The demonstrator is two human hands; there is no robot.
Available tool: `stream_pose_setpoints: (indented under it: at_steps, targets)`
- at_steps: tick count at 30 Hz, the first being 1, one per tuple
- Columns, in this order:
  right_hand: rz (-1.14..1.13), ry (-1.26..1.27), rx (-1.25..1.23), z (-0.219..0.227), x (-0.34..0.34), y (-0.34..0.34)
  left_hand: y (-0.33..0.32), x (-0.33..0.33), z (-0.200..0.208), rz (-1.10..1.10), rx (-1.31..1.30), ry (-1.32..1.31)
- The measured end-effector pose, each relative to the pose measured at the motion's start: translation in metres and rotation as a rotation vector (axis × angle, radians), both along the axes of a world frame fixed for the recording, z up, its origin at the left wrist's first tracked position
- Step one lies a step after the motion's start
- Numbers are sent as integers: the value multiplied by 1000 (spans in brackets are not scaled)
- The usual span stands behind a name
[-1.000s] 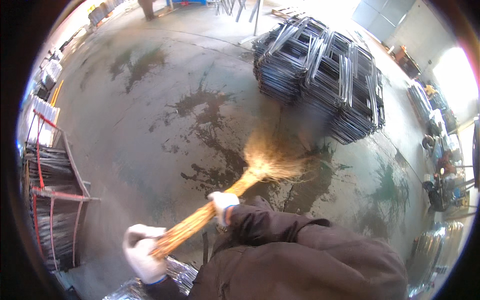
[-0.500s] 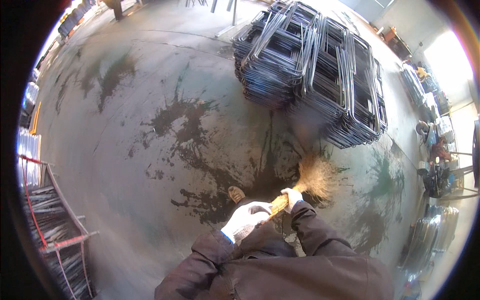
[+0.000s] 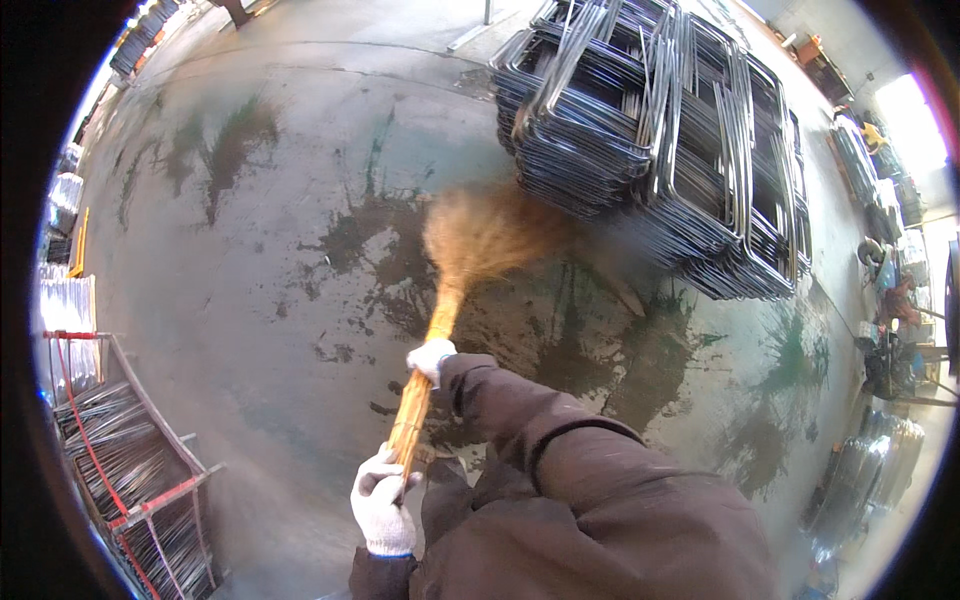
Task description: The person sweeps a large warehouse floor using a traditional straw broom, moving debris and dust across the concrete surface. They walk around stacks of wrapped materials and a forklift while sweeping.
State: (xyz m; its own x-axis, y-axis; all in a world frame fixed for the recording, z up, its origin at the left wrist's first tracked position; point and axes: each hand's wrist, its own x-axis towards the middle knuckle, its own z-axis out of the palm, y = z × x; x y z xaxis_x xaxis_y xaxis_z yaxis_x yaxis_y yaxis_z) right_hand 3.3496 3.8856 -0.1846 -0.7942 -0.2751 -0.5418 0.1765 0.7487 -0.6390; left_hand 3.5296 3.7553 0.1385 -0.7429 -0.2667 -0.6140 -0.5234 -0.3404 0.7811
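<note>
2 gloved hands on 1 broom (image 3: 446, 305): L hand (image 3: 384, 505) clamped round the handle's near end, R hand (image 3: 432, 360) clamped farther up, twd the bristles (image 3: 485, 235). Broom slants fwd over the stained floor (image 3: 270, 330); bristles blurred, nr the stack of bent metal frames (image 3: 660, 150), can't tell if touching. Red-railed rack (image 3: 165, 500) w/ metal rods off L.

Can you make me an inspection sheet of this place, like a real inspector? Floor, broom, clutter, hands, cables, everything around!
Surface: grey floor with dark patches.
Job's things: one yellowish broom, bristles blurred.
Clutter: stacked metal frames ahead, rightward; red-railed rack of thin metal pieces at left.
Hands: gloved left hand grips the handle's near end; gloved right hand grips closer to the bristles.
Cables: nothing seen.
Surroundings: shiny bundles at right; bright light, upper right.
</note>
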Motion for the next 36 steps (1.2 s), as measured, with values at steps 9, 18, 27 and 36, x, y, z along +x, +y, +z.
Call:
stream_pose_setpoints:
  at_steps: [9,18,27,36]
  targets:
    - [-306,-9,-395,106,-17,-268,-180,18,71,147,-225,162]
    - [-925,-484,-451,180,49,-380,-448,3,113,245,-388,228]
    - [-1391,-1043,-1165,120,-66,-390,-451,-200,63,-71,333,643]
    - [-1061,-972,-1362,197,-307,-666,-569,-357,127,-122,-733,831]
